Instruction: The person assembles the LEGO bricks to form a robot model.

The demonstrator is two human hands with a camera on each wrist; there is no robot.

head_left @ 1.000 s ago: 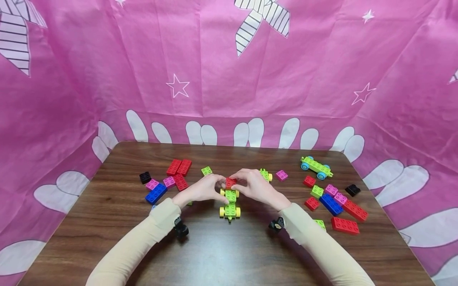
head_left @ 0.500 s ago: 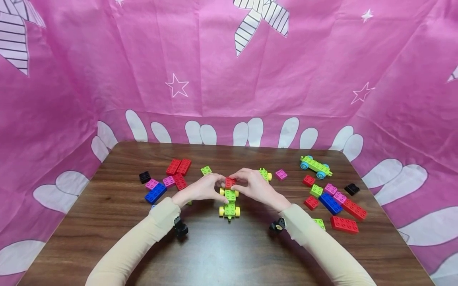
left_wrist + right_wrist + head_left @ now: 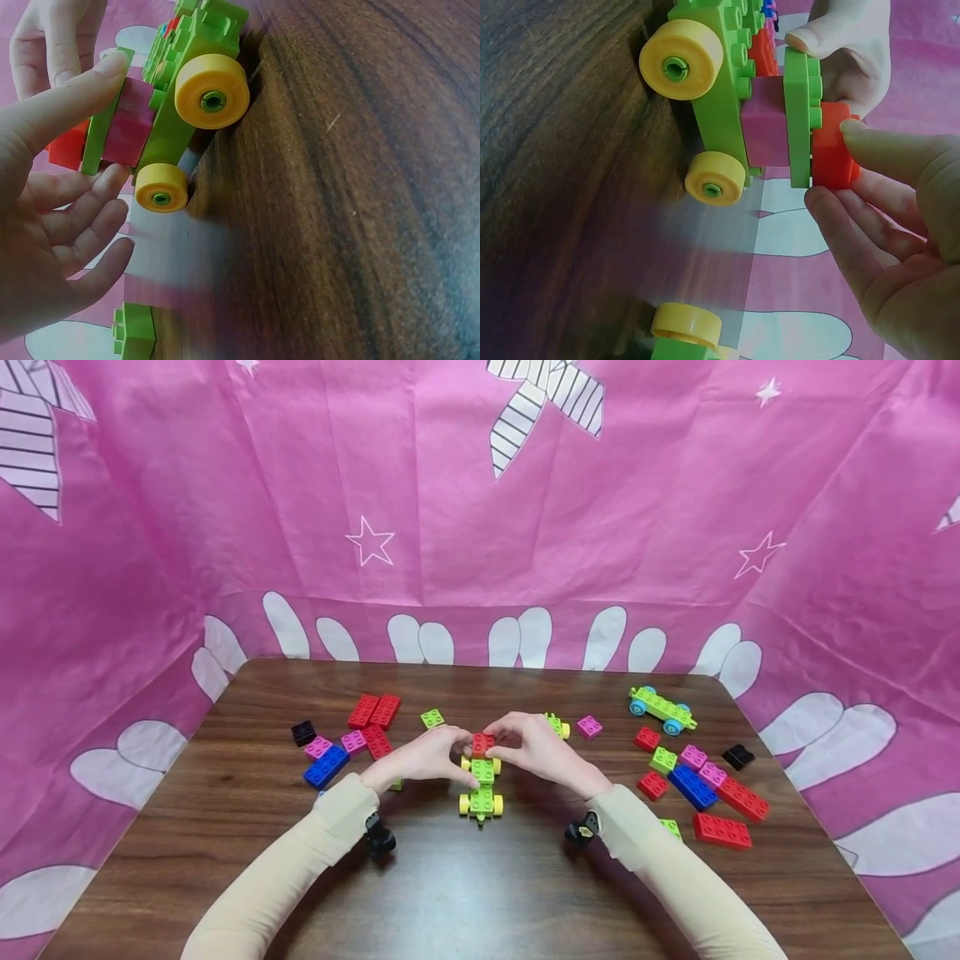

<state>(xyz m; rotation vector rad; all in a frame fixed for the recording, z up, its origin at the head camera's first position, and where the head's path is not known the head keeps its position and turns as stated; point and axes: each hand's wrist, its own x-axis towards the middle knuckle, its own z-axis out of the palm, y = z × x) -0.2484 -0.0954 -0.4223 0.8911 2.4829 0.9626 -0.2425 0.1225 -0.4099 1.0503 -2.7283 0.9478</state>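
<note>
Desk [image 3: 465,893], midway between side edges: car [image 3: 482,802], plate [image 3: 798,120] gripped in left hand [image 3: 423,756], red brick [image 3: 831,146] pinched in right hand [image 3: 542,755].

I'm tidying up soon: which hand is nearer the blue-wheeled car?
Right. The right hand pinches a red brick, with the blue-wheeled car off to its right; the left hand is farther, left of that brick.
</note>
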